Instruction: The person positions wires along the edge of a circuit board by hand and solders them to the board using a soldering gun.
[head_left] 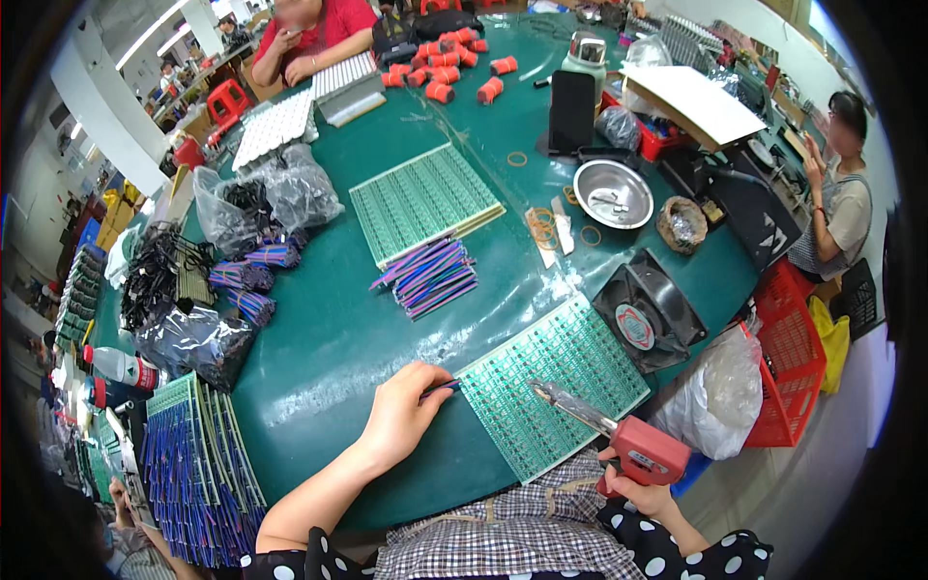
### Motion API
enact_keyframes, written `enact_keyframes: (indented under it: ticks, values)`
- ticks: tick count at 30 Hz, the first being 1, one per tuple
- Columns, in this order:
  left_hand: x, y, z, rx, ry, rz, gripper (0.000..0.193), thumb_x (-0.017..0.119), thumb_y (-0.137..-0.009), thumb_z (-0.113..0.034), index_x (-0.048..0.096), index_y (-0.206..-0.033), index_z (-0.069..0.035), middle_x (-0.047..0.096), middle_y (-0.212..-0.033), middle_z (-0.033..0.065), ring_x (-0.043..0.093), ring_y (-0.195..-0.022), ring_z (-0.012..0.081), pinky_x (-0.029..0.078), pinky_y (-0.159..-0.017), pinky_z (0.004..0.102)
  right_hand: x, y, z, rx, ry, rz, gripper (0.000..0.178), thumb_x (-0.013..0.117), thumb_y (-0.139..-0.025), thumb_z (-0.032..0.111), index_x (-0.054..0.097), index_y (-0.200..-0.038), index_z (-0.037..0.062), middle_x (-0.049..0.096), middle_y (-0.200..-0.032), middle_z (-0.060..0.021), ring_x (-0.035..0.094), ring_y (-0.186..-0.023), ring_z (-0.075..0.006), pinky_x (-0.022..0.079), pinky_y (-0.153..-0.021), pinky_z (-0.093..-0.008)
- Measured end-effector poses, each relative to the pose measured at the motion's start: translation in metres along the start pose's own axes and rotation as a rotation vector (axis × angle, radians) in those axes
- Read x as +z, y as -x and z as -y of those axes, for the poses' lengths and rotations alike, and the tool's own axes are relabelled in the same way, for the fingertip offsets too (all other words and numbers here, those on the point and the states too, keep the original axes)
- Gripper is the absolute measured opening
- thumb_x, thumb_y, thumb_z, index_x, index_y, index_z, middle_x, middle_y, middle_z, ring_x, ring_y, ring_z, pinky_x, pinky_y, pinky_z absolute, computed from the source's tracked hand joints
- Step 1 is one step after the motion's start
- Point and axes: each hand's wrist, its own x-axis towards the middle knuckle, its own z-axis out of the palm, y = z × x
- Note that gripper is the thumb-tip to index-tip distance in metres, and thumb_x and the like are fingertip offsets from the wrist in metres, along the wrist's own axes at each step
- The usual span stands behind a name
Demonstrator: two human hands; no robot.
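A green circuit board panel (522, 425) with rows of small parts lies on the green table in front of me. My left hand (401, 406) is closed at the panel's left edge, pinching a few thin blue and purple wires (443, 387). In my right hand (633, 493) is a red soldering gun (655, 451), gripped by its handle. Its long metal tip points left over the middle of the panel; whether it touches the board I cannot tell. Farther off lies a loose pile of cut blue and purple wires (430, 275), next to a stack of green panels (425, 198).
A black fan (650, 309) stands right of the panel, near a metal bowl (613, 193) and rubber bands (543, 230). At left are wired panels (198, 474), bagged cables (193, 338) and a bottle (124, 367). Red spools (440, 92) lie at the far end. Other people sit nearby.
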Motion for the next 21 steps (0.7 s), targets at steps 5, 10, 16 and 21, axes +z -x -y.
enact_keyframes:
  ticks: [5,10,16,21]
  values:
    - [0.011,-0.002,0.008,0.581,-0.610,-0.191,0.019,0.060,-0.070,-0.007,0.060,-0.088,-0.001,0.057,-0.085,0.0072,0.056,-0.069,0.0195,0.047,-0.059,0.0283,0.002,-0.008,-0.003,-0.140,-0.085,-0.068,0.039,0.058,-0.083,0.005,0.045,-0.119,-0.0041,0.053,-0.078,-0.0034,0.048,-0.070,-0.0078,0.042,-0.066,-0.0239]
    - [0.017,0.004,0.023,0.677,-0.785,-0.217,0.025,0.059,-0.064,-0.007,0.060,-0.088,0.002,0.057,-0.080,0.0070,0.055,-0.066,0.0145,0.045,-0.051,0.0226,0.015,-0.014,-0.021,-0.092,-0.109,-0.168,0.057,0.069,-0.077,0.017,0.039,-0.123,-0.0006,0.055,-0.108,-0.0167,0.055,-0.065,-0.0179,0.045,-0.057,-0.0282]
    - [0.017,-0.003,0.031,0.692,-0.795,-0.303,0.024,0.059,-0.064,-0.006,0.061,-0.087,0.003,0.057,-0.077,0.0062,0.056,-0.066,0.0144,0.045,-0.052,0.0210,0.029,-0.041,-0.015,-0.003,-0.076,-0.047,0.040,0.060,-0.084,0.008,0.046,-0.119,-0.0025,0.057,-0.084,-0.0040,0.053,-0.075,-0.0095,0.043,-0.068,-0.0240]
    - [0.019,-0.013,0.008,0.772,-0.700,-0.283,0.025,0.060,-0.066,-0.007,0.062,-0.090,0.000,0.058,-0.079,0.0054,0.056,-0.067,0.0150,0.043,-0.052,0.0231,0.032,-0.028,-0.006,0.126,-0.017,-0.102,0.044,0.061,-0.082,0.002,0.046,-0.123,0.0034,0.060,-0.106,-0.0059,0.056,-0.080,-0.0083,0.046,-0.071,-0.0235]
